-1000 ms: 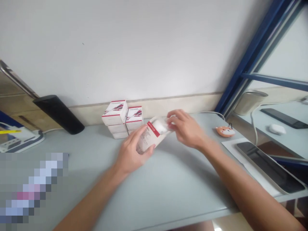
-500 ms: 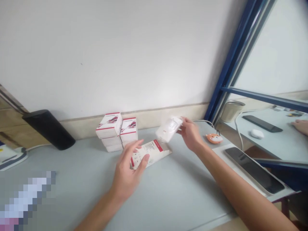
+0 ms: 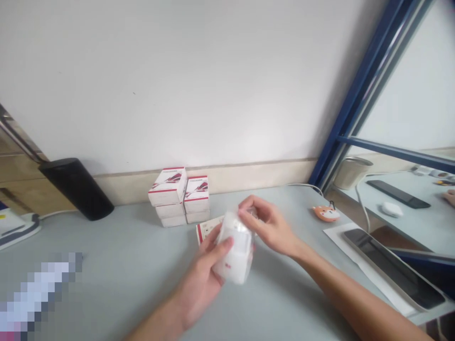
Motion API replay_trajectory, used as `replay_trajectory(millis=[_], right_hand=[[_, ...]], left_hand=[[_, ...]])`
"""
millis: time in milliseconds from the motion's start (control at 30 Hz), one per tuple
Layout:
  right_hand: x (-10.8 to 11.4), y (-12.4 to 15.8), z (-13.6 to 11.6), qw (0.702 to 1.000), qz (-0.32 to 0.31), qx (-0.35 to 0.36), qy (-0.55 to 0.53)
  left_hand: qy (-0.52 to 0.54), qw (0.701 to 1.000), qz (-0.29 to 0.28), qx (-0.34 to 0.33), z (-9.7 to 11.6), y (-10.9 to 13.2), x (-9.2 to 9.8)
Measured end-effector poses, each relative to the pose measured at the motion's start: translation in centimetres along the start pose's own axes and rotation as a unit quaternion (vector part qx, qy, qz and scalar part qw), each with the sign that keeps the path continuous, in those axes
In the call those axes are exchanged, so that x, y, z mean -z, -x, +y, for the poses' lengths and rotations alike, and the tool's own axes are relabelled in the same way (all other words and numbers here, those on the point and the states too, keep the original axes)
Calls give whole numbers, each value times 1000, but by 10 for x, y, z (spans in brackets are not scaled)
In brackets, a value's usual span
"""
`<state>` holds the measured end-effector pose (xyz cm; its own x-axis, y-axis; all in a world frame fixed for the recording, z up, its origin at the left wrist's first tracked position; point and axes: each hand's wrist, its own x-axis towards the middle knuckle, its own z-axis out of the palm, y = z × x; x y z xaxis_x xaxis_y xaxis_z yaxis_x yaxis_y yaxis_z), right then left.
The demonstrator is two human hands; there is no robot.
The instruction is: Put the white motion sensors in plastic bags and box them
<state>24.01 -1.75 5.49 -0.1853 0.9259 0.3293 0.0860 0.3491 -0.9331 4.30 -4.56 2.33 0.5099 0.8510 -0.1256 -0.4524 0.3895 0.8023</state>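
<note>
Grip check: left hand (image 3: 204, 265) is clamped around a white detector (image 3: 236, 258), thumb laid across its front, fingers wrapped behind. Right hand (image 3: 272, 227) has thumb and fingers pinched together on the top end of the clear plastic bag (image 3: 231, 218) that the detector sits in, though it's blurry enough that I can't really tell how much plastic is between them.

So the detector is up off the worktop (image 3: 124, 284), tilted, right between the two hands. Half a second ago only the right hand had it, held farther back near the wall, while the left hand was still on the printed carton (image 3: 206, 229). A second ago the detector was partly inside that carton. Now the left hand has let the carton go and swapped over to the detector, and the carton is lying on the worktop just behind, mostly hidden by the hand and the bag.

Everything else hasn't budged, the camera has just turned a bit. Two little stacks of white-and-red boxes (image 3: 167, 187) are against the wall, black cylinder (image 3: 76, 189) leaning in view off to their left. Over on the right there's an orange animal-face case (image 3: 326, 213), and nearer the edge a dark-screened phone (image 3: 394, 267) lying partly over a white sheet (image 3: 346, 244).
</note>
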Motion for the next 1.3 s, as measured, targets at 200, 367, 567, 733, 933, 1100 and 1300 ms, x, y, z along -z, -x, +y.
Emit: replay_trajectory(millis=[200,367,567,733,933,1100,1300], right_hand=[[24,-16,6,979,202,17,-24],[62,-42,46,910,390,-11,-141],[64,-45,90,940,280,-124,152],[64,-39,82,897,322,-12,303],[35,-21,27,982,125,8,144],[5,-5,7,992,-67,-102,-25],[6,-8,14,989,-26,-135,-59]], left_hand=[[-21,991,-88,101,-7,8,-7],[1,989,-87,121,-5,7,-8],[87,990,-17,108,4,1,-10],[120,988,45,87,8,1,-4],[151,987,52,36,14,5,-3],[133,989,58,23,18,5,-6],[93,995,9,31,15,1,-2]])
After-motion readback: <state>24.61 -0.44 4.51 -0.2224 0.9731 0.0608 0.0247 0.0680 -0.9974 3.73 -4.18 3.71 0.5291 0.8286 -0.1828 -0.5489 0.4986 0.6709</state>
